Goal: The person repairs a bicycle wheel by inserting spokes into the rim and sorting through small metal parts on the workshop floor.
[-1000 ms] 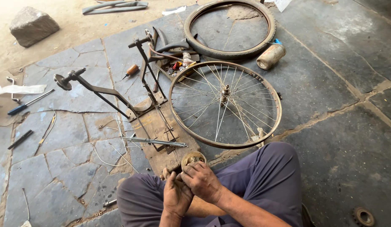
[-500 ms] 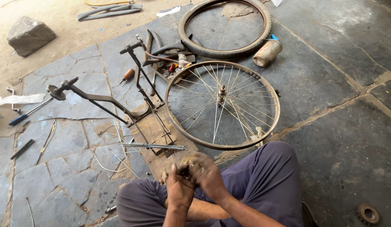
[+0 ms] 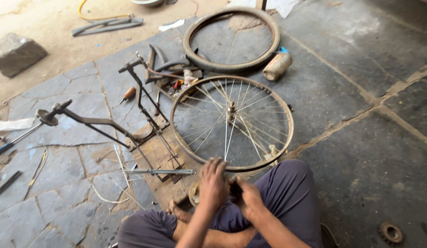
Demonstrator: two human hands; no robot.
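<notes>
I sit cross-legged on stone paving, and my two hands meet over my lap at the near rim of a spoked bicycle wheel (image 3: pixel 231 123). My left hand (image 3: pixel 213 183) curls down over a round rusty metal part (image 3: pixel 193 193), only its left edge showing. Right beside it, my right hand (image 3: pixel 249 200) pinches a small dark piece (image 3: pixel 234 188) between the two hands. What that piece is cannot be made out.
A black metal stand (image 3: pixel 130 126) and a thin rod (image 3: pixel 160 172) lie to the left of the wheel. Behind it are a loose tyre (image 3: pixel 273 34), a tan bottle (image 3: pixel 277 66), small tools (image 3: pixel 128 94) and a stone block (image 3: pixel 18 53). A rusty sprocket (image 3: pixel 390 233) lies at the lower right.
My hands have closed together over the round part, which showed fully a second ago. The view has shifted, so the wheel and stand sit higher and nearer.
</notes>
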